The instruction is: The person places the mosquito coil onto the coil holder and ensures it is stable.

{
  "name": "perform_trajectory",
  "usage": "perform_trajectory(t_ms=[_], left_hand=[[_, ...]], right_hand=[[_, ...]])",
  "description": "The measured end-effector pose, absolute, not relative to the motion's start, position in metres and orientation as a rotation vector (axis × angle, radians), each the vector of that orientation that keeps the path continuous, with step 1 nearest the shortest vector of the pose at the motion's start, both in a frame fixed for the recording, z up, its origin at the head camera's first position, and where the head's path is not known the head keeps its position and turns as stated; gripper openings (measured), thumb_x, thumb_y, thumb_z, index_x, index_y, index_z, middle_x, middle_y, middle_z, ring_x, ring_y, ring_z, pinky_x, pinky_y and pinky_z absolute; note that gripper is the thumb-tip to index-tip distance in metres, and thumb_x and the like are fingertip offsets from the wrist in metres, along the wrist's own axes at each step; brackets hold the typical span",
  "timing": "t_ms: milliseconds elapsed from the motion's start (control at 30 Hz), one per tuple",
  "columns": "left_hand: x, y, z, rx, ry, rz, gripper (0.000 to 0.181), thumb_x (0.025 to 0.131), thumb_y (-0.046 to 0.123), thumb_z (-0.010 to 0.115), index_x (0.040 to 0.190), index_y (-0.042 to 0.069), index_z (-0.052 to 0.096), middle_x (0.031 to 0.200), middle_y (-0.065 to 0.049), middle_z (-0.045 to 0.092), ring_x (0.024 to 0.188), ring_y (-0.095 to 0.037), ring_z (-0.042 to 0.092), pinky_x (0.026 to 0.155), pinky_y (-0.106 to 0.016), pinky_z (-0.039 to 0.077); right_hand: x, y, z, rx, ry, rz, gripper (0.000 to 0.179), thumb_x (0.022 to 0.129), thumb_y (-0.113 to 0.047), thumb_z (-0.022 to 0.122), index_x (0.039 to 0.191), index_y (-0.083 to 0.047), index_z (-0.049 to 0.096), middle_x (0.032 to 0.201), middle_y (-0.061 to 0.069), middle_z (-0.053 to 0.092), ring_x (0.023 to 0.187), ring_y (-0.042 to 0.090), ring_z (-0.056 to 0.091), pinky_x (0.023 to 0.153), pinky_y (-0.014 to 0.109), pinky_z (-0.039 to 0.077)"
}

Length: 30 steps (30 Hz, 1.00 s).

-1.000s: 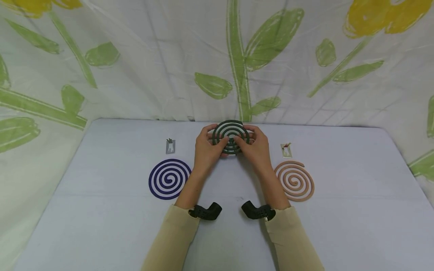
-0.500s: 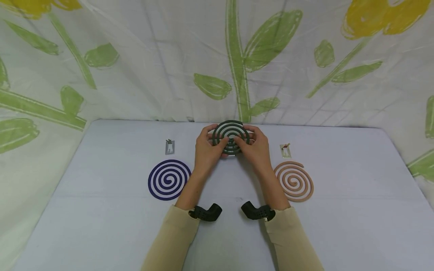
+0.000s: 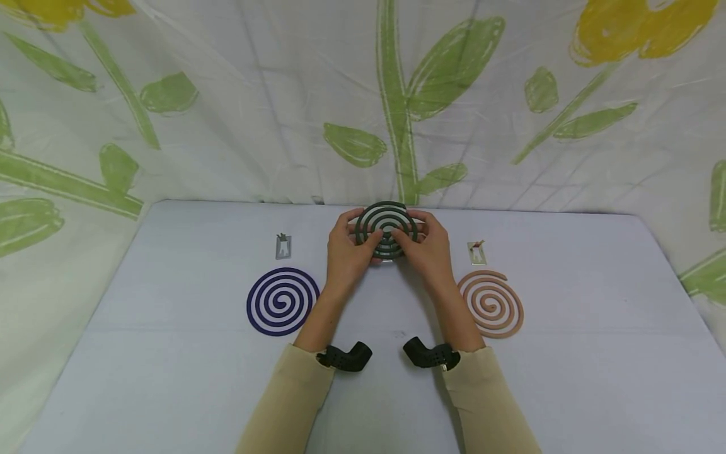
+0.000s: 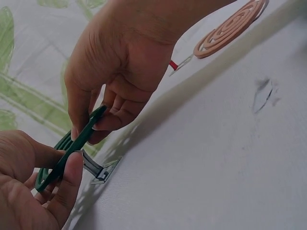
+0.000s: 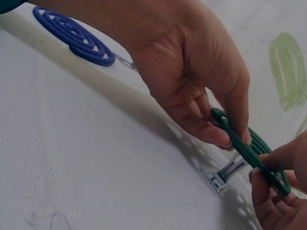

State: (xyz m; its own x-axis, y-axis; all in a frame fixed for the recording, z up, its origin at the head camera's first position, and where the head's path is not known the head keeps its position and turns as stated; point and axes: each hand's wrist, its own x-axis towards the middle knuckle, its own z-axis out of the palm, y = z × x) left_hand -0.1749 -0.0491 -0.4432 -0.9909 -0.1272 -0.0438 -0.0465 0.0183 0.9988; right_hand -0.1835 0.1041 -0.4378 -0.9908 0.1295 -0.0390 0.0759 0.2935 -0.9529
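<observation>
A dark green mosquito coil [image 3: 387, 241] is held between my two hands at the far middle of the table. My left hand [image 3: 347, 252] pinches its left side, thumb on top and fingers underneath. On the right side, my right hand [image 3: 429, 253] grips it the same way, the thumbs close together near the centre. Below the coil, a small metal coil stand [image 4: 106, 173] has its flat plate down at the table and its prong rising to the coil's underside. Whether the prong's tip goes into the coil is hidden by the coil and fingers.
A dark blue coil [image 3: 281, 304] lies flat beside my left forearm, a silver stand [image 3: 278, 251] beyond it. An orange-brown coil [image 3: 491, 308] lies by my right forearm, partly covered, with a gold stand [image 3: 484, 255] behind. A flower-printed curtain [image 3: 255, 126] hangs at the table's back edge.
</observation>
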Motion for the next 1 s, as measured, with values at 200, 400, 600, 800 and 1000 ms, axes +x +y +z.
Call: perform_trajectory(t_ms=[200, 400, 600, 800, 1000], left_hand=[[-0.1744, -0.0493, -0.4424, 0.188, -2.199, -2.15, 0.058, 0.094, 0.002, 0.076, 0.147, 0.007, 0.055, 0.112, -0.019, 0.064, 0.076, -0.027, 0.071, 0.051, -0.034, 0.064], [-0.1751, -0.0483, -0.4421, 0.175, -2.2, -2.147, 0.056, 0.094, 0.003, 0.076, 0.146, 0.006, 0.056, 0.109, -0.018, 0.064, 0.072, -0.021, 0.07, 0.051, -0.035, 0.064], [-0.1748, -0.0472, -0.442, 0.199, -2.2, -2.171, 0.056, 0.094, 0.002, 0.075, 0.146, 0.006, 0.056, 0.109, -0.017, 0.065, 0.074, -0.021, 0.07, 0.052, -0.036, 0.065], [-0.1736, -0.0464, -0.4399, 0.198, -2.202, -2.172, 0.057, 0.094, 0.001, 0.075, 0.146, 0.007, 0.056, 0.109, -0.018, 0.065, 0.072, -0.022, 0.071, 0.053, -0.037, 0.065], [-0.1733, -0.0471, -0.4392, 0.206, -2.215, -2.182, 0.055, 0.094, 0.001, 0.075, 0.145, 0.006, 0.056, 0.11, -0.018, 0.065, 0.072, -0.021, 0.07, 0.053, -0.036, 0.065]], right_hand=[[-0.1828, 0.1044, -0.4377, -0.192, -2.494, 1.835, 0.051, 0.095, -0.015, 0.078, 0.143, -0.008, 0.062, 0.12, 0.023, 0.071, 0.097, 0.025, 0.069, 0.075, 0.013, 0.052], [-0.1818, 0.1059, -0.4349, -0.178, -2.491, 1.812, 0.051, 0.095, -0.016, 0.078, 0.143, -0.008, 0.062, 0.119, 0.021, 0.071, 0.097, 0.024, 0.068, 0.075, 0.015, 0.052], [-0.1826, 0.1064, -0.4366, -0.205, -2.497, 1.795, 0.05, 0.094, -0.015, 0.079, 0.141, -0.008, 0.064, 0.113, 0.02, 0.071, 0.087, 0.016, 0.065, 0.073, 0.014, 0.051], [-0.1819, 0.1072, -0.436, -0.19, -2.495, 1.788, 0.05, 0.094, -0.015, 0.079, 0.141, -0.007, 0.064, 0.113, 0.02, 0.071, 0.087, 0.015, 0.063, 0.073, 0.015, 0.05], [-0.1803, 0.1069, -0.4349, -0.194, -2.501, 1.783, 0.05, 0.093, -0.015, 0.08, 0.14, -0.007, 0.064, 0.11, 0.02, 0.071, 0.085, 0.013, 0.061, 0.072, 0.014, 0.049]])
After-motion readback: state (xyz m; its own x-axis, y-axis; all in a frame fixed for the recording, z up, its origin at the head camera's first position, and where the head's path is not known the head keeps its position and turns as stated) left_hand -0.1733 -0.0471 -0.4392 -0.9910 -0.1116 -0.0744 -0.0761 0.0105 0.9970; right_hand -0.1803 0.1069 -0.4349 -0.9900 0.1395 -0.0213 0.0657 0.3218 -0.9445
